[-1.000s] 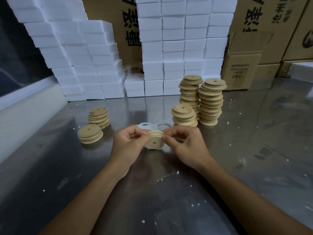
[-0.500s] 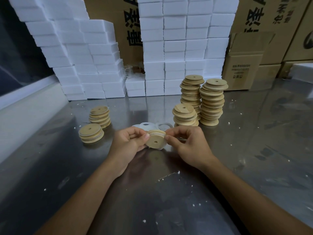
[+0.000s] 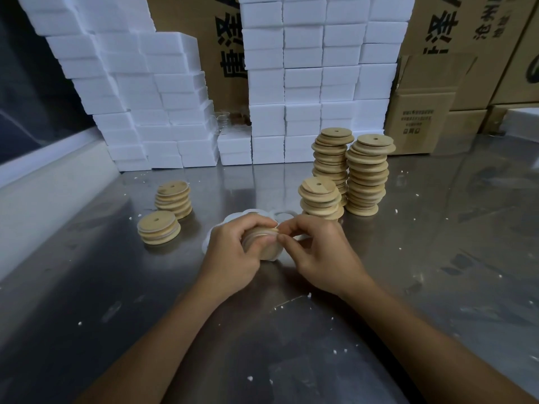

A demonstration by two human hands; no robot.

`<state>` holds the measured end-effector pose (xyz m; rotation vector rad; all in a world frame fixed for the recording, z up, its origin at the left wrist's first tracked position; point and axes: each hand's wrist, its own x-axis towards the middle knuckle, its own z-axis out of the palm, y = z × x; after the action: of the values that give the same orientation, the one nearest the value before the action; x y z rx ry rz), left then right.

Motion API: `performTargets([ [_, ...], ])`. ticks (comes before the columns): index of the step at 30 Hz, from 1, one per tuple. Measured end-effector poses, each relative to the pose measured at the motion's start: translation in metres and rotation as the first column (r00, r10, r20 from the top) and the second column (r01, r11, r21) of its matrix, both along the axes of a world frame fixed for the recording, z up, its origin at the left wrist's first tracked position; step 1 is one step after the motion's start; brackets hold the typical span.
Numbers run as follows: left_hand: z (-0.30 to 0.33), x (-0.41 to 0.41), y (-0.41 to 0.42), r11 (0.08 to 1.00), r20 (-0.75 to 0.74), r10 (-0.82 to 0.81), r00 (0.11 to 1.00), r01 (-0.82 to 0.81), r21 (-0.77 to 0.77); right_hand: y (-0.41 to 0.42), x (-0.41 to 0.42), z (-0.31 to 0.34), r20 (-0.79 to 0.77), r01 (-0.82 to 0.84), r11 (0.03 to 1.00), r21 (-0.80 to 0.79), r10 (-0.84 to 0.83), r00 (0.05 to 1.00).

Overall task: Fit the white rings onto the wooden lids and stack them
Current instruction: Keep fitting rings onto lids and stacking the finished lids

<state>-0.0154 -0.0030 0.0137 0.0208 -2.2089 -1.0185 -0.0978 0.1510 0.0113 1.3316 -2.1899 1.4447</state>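
Observation:
A round wooden lid [image 3: 262,244] with a white ring around its rim sits between both hands above the steel table [image 3: 423,272]. My left hand [image 3: 233,252] grips the lid from the left with curled fingers. My right hand [image 3: 318,252] pinches the ring at the lid's right edge. Loose white rings [image 3: 281,214] lie on the table just behind the hands. Two tall stacks of wooden lids [image 3: 367,176] and a shorter stack [image 3: 320,199] stand at the right rear. Two short stacks [image 3: 159,228] sit at the left.
White foam blocks [image 3: 306,83] are piled along the back, with cardboard boxes [image 3: 423,123] behind and to the right. A white ledge [image 3: 43,185] borders the table's left side. Small white crumbs are scattered over the steel surface.
The lid has been turned and pulled further into my left hand, so its face with the hole no longer shows. My right fingers have shifted along the ring at the rim.

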Motion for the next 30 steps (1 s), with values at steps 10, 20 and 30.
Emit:
performTargets([
  [10,0.0054,0.0,0.0004,0.937,0.049,-0.073,0.996,0.052,0.345,-0.0011,-0.0032,0.0019,0.044,-0.015,1.0,-0.017,0.016,0.999],
  [20,-0.0016,-0.0034,0.005,0.802,-0.016,-0.078,0.997,0.072,0.593,0.0005,-0.0063,-0.0048,0.257,-0.009,0.996,-0.084,0.03,0.966],
  [30,-0.0001,-0.0035,0.0031,0.688,0.015,-0.088,0.996,0.049,0.724,0.0003,-0.0056,-0.0013,0.401,-0.037,0.995,-0.095,0.073,0.913],
])
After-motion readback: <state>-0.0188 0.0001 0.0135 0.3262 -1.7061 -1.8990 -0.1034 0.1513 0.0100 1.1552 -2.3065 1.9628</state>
